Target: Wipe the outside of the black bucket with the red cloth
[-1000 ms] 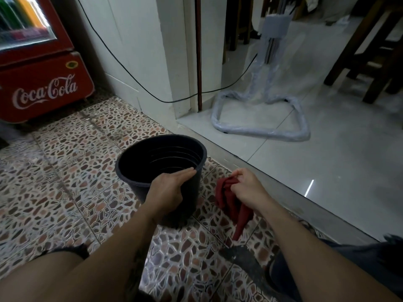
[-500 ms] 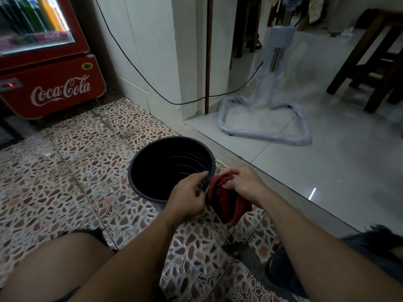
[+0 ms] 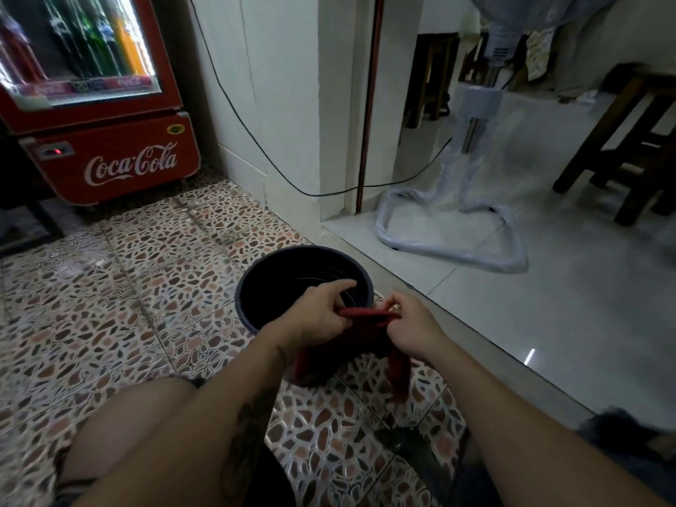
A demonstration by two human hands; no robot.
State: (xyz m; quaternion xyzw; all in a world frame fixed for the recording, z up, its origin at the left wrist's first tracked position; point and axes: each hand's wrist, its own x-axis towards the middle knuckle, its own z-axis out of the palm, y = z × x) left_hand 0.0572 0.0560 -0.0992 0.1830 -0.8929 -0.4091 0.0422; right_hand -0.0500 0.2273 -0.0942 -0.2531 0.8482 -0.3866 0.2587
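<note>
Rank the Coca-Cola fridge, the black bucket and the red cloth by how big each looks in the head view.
1. Coca-Cola fridge: largest, though cut off by the frame.
2. Black bucket: clearly smaller, partly hidden by the left hand.
3. Red cloth: smallest showing; much of it is hidden behind both hands, so its true size is unsure.

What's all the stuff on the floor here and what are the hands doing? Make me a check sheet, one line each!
Surface: pebble-pattern floor tiles under the bucket; a step up to pale glossy tiles on the right.
Job's things: black bucket upright on the floor, looks empty; red cloth stretched across its near rim, ends hanging down.
Clutter: nothing seen on the floor near the bucket.
Grippers: left hand and right hand each pinch one end of the cloth.
Cables: black cable sags along the wall past the door frame.
Surroundings: red drinks fridge back left; plastic-wrapped fan stand; wooden stool far right.
</note>
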